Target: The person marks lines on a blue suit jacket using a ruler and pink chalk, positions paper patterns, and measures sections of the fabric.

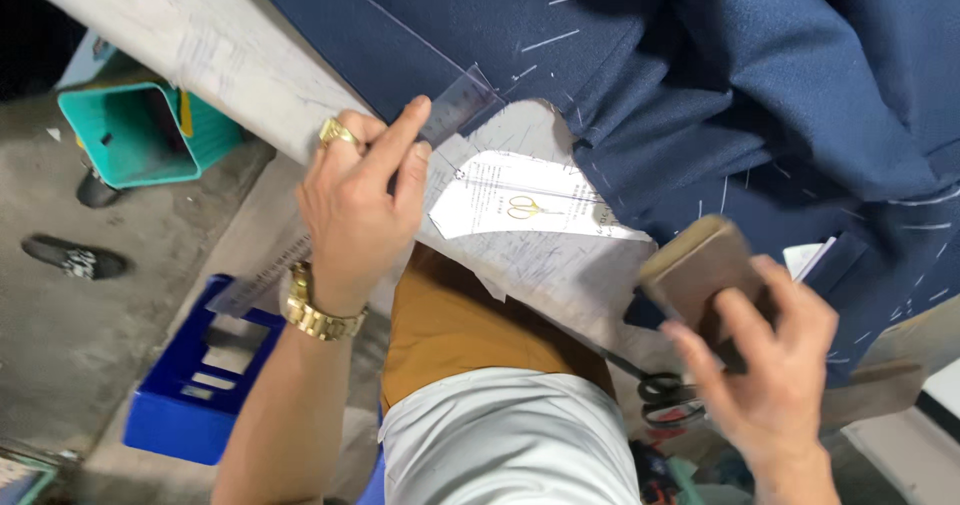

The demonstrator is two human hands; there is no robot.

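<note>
Clear plastic, that ruler under your left hand: it lies slanted across the edge of the navy cloth and runs down past the table edge, and your fingers press flat on it with the forefinger stretched along its length. A gold ring and a gold watch sit on that hand and wrist. Your right hand is closed around a brown rectangular block, thumb and fingers gripping its lower end, held just above the cloth's lower edge. White chalk dashes and lines mark the navy cloth. Between your hands a white sheet of paper with a small gold scissors picture lies on the worn tabletop, touching the cloth. Black-handled scissors rest near your right wrist at the table's near edge. Down on the concrete floor stand a blue plastic crate and a teal bin, with a dark sandal well apart from them.
</note>
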